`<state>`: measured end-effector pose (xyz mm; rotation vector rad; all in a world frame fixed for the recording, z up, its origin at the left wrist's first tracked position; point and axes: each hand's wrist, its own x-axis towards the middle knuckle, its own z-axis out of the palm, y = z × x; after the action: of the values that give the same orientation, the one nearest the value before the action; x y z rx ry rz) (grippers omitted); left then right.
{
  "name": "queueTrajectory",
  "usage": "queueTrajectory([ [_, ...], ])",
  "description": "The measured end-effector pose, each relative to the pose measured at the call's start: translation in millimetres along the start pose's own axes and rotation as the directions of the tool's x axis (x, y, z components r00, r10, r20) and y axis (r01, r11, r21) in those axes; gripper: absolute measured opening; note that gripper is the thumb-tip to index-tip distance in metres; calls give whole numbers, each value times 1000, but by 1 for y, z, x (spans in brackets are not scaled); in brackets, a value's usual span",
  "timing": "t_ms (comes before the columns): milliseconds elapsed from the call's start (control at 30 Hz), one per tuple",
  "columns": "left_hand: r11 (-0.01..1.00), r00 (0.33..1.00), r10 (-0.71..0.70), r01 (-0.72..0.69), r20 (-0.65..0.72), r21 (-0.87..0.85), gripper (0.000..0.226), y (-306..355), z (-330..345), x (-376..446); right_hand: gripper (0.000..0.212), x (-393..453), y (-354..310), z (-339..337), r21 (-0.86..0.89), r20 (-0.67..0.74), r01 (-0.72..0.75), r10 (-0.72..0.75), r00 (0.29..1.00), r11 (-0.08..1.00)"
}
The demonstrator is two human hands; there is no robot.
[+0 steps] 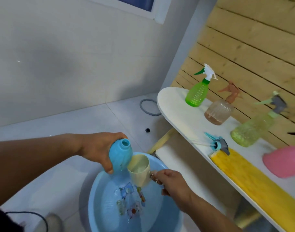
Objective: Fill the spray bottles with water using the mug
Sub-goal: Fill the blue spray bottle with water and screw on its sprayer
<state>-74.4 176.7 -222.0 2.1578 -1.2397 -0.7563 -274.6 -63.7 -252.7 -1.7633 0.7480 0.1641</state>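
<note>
My left hand (99,148) grips a blue spray bottle (120,154) with no spray head, its open neck tilted up over the blue basin (99,195). Water drips from the bottle's side. My right hand (172,183) holds the handle of a cream mug (140,169) with water in it, its rim touching the bottle's side. The bottle's blue and grey spray head (217,144) lies on the white table (170,101). A green spray bottle (197,92), a brownish one (219,111) and a yellow-green one (254,128) stand on the table with heads on.
The basin holds water and has a coloured picture on its bottom. A yellow cloth (249,180) and a pink object (284,161) lie on the table by the wooden slat wall. A grey ring (149,108) and a small black cube (147,130) lie on the tiled floor.
</note>
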Motion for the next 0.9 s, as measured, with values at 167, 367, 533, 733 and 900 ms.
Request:
queueTrajectory([
  [167, 999, 999, -26, 24, 46, 46, 83, 4, 4, 5, 25, -28, -38, -25, -19, -97, 139, -140, 985, 990],
  [367, 998, 995, -27, 21, 91, 67, 82, 8, 11, 8, 28, -52, -71, -35, -52, -217, 237, -242, 946, 970],
  [533, 997, 997, 3, -9, 71, 78, 83, 14, 16, 14, 24, -62, -90, -37, -138, -299, 350, -376, 877, 927],
  [733, 999, 999, 18, -19, 34, 37, 83, 25, 18, 22, 18, -72, -100, -38, -339, -305, 446, -546, 780, 828],
  [900, 999, 999, 35, -35, 21, 3, 90, 32, 20, 26, 13, -78, -103, -36, -496, -295, 484, -663, 688, 721],
])
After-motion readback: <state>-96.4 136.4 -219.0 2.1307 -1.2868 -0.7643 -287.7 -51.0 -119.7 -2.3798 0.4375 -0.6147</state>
